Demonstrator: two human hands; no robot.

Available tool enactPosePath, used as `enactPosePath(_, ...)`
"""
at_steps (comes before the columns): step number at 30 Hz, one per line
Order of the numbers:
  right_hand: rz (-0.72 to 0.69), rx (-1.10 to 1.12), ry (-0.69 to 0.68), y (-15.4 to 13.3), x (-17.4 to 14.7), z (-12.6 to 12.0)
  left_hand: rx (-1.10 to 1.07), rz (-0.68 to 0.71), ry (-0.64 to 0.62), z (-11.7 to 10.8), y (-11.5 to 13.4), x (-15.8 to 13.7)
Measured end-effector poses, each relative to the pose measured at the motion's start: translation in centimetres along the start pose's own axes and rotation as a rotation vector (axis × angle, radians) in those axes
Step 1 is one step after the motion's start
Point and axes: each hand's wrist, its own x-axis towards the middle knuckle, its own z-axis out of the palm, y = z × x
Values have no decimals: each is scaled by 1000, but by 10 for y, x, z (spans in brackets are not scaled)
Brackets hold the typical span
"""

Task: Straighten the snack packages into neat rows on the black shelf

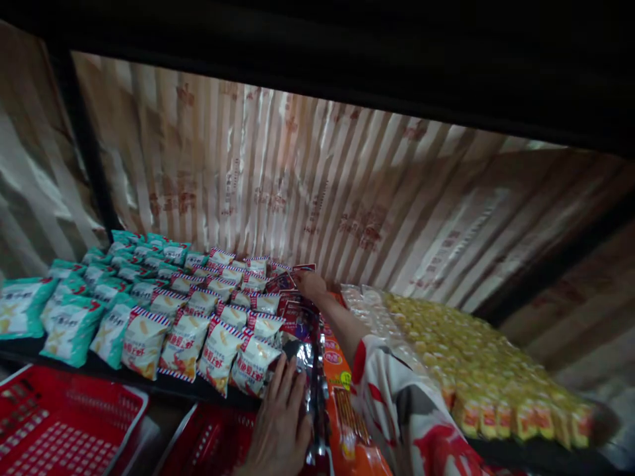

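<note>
My left hand lies with fingers stretched out at the shelf's front edge, against the near end of a row of dark, shiny snack packets. My right hand reaches to the back of the same row. Its fingers are curled at a dark red packet, partly covering it. White shrimp-snack bags with red-and-blue striped tops stand just left of the row. To its right, under my right forearm, lie orange packets.
Teal-and-white snack bags fill the shelf's left end. Clear-wrapped packs and many yellow packs stand on the right. Red plastic baskets sit below the front edge. A dark beam crosses overhead; striped sheeting hangs behind.
</note>
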Motion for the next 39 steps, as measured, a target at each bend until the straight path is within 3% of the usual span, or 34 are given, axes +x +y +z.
enactPosePath(6,61,-22,-64,-9,35,21,105,135,31,22,-17,-4)
enactPosePath(11,91,13,-65,-6,39,30,144,124,31,25,-18,-5)
enactPosePath(20,217,87,59,48,10,15,67,0,68,16,1,1)
enactPosePath(24,171,157,69,66,0,21,66,16,98,12,4,3)
enactPosePath(32,59,278,40,73,17,21,97,21,81,14,1,2)
enactPosePath(39,26,327,57,82,13,44,77,24,102,10,2,5)
